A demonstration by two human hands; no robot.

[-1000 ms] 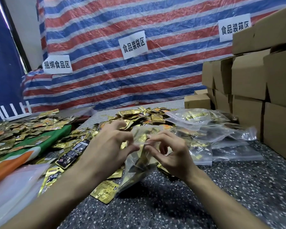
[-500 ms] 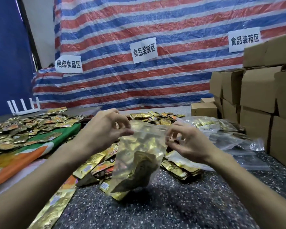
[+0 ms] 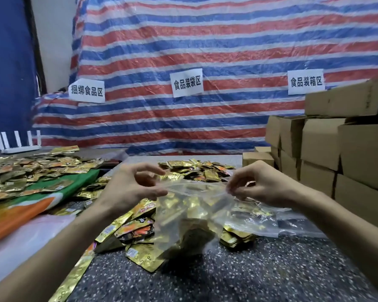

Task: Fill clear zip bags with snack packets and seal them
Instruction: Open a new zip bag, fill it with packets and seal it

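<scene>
A clear zip bag (image 3: pixel 190 216) with gold snack packets inside hangs in front of me above the speckled table. My left hand (image 3: pixel 131 188) pinches the bag's top strip at its left end. My right hand (image 3: pixel 260 186) pinches the same strip at its right end, so the strip is stretched between them. Loose gold snack packets (image 3: pixel 138 227) lie heaped under and behind the bag.
More packets (image 3: pixel 37 171) cover a green and orange sheet (image 3: pixel 26 205) at the left. Filled clear bags (image 3: pixel 258 223) lie at the right. Cardboard boxes (image 3: pixel 347 153) are stacked along the right edge. A white router (image 3: pixel 18 142) stands far left before the striped tarp.
Both hands have moved apart along the bag's top strip, from close together to its two ends. The bag has been lifted and now hangs spread wide.
</scene>
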